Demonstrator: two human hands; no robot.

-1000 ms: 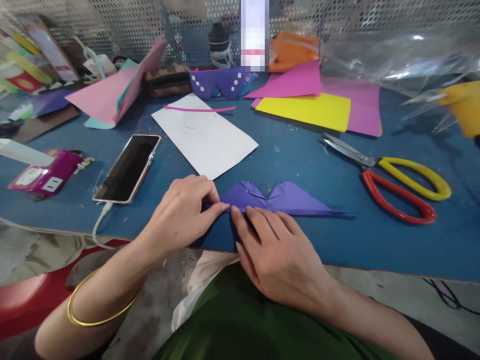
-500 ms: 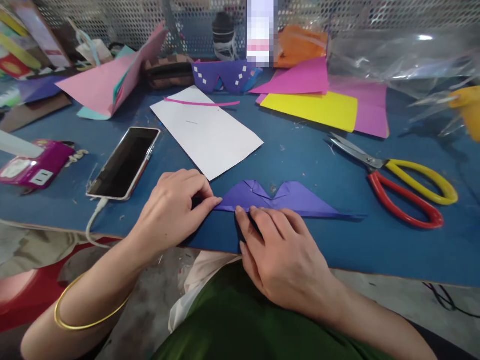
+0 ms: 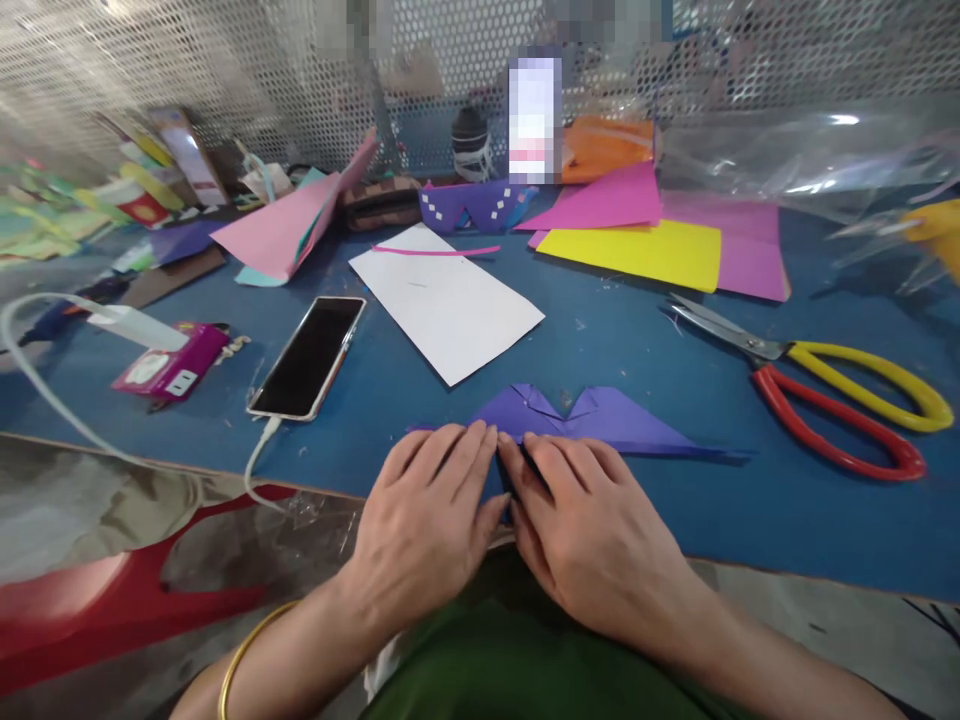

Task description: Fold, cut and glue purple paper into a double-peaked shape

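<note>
Low centre of frame: left hand (image 3: 427, 515) and right hand (image 3: 592, 530) lie side by side, palms down, fingers extended and flat, not clenched and not gripping; fingertips of both press the near left edge of the folded purple paper (image 3: 600, 420). The paper lies on the blue table mat (image 3: 750, 500) just beyond the fingertips, centre frame, its right wing tapering to a point toward the scissors. A notch shows at its top middle. Judged step: a crease along the near left portion is being flattened. The next move would call for even pressure run outward along the fold with the piece kept from sliding. Left of the hands, a smartphone (image 3: 309, 357) lies face up with a cable at its near end. Right of centre, red-and-yellow-handled scissors (image 3: 825, 400) lie apart from the paper. Farther back: a white sheet (image 3: 450, 300), a yellow sheet (image 3: 637, 252), pink sheets (image 3: 600, 200), and purple paper glasses (image 3: 472, 205) near the perforated metal panel (image 3: 225, 60).
</note>
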